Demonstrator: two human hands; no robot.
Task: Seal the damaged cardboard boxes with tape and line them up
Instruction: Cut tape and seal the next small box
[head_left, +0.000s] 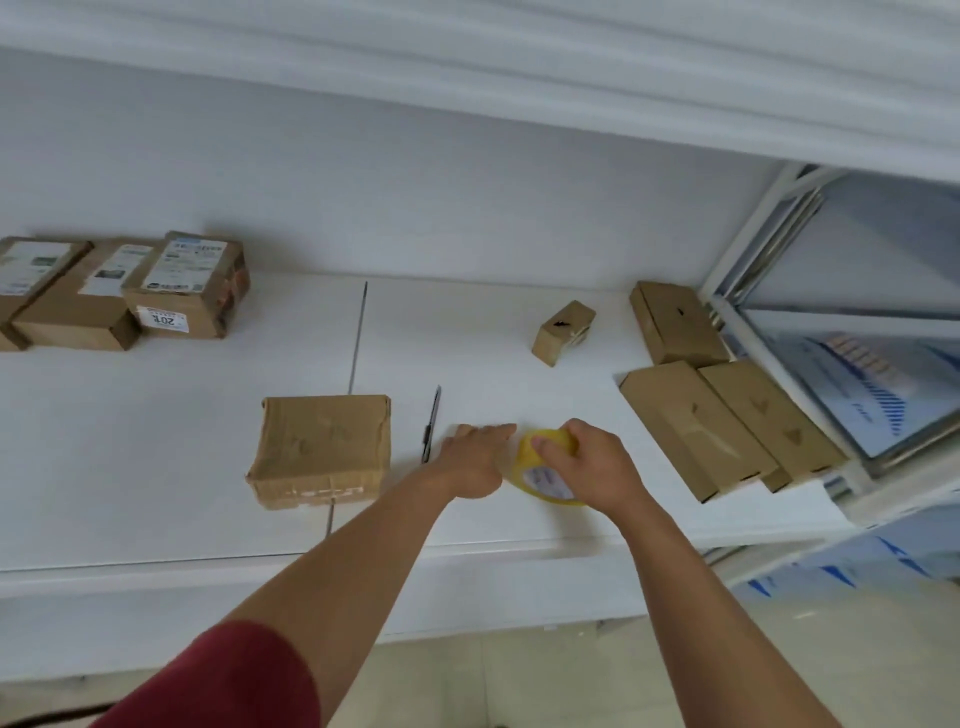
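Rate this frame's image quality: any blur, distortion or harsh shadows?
Head view: soft overall; labels on the far-left boxes unreadable; wide-angle bending tilts the table edge; lighting even, shadows faint; tape roll and hands slightly smeared.

Box (322, 449) left of knife (431, 423), tape roll (545, 467) right

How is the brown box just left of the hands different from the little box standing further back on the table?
The near box is much larger than the little box. The near box has crumpled, dented edges, with tape across its front face; the little box keeps crisp edges. The near box sits square to the table edge, while the little box is turned at an angle and bears a dark mark on top. Both are plain brown cardboard, closed, on the white table.
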